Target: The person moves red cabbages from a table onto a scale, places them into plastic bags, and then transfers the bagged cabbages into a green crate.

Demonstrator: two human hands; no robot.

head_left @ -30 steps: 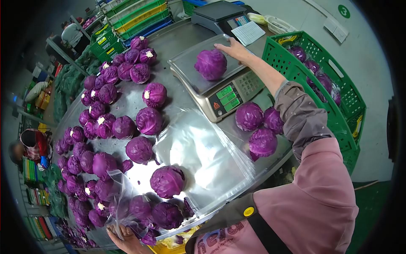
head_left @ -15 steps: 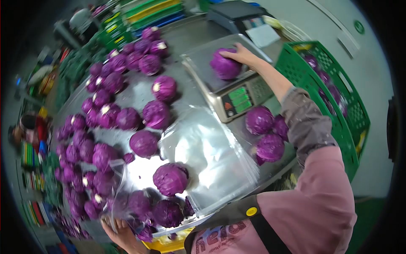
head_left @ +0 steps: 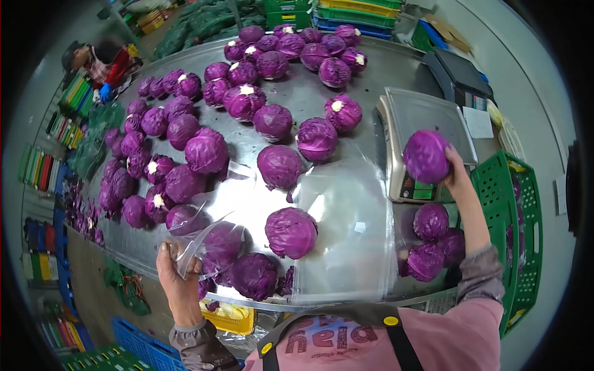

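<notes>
My right hand [head_left: 456, 174] grips a purple cabbage [head_left: 426, 156] from its right side. This cabbage covers part of the front of the weighing scale [head_left: 427, 108] and its green display. At the table's near left edge, my left hand [head_left: 179, 266] pinches a clear plastic bag [head_left: 213, 232]; a cabbage shows through the film. A single cabbage [head_left: 291, 232] rests right of the bag, beside a flat stack of clear bags [head_left: 346, 247]. Three more cabbages, one of them here [head_left: 431, 222], sit together below the scale.
Many cabbages [head_left: 206, 150] spread over the metal table's left and far side. A green crate [head_left: 526, 241] with bagged cabbages stands at the right. A dark machine [head_left: 458, 74] is behind the scale. A yellow crate [head_left: 232, 318] sits below the near edge. Another person [head_left: 105, 65] is far left.
My right hand has brought the cabbage from the scale's platform toward its front edge. My left hand has come up higher with the clear bag. The view has turned.
</notes>
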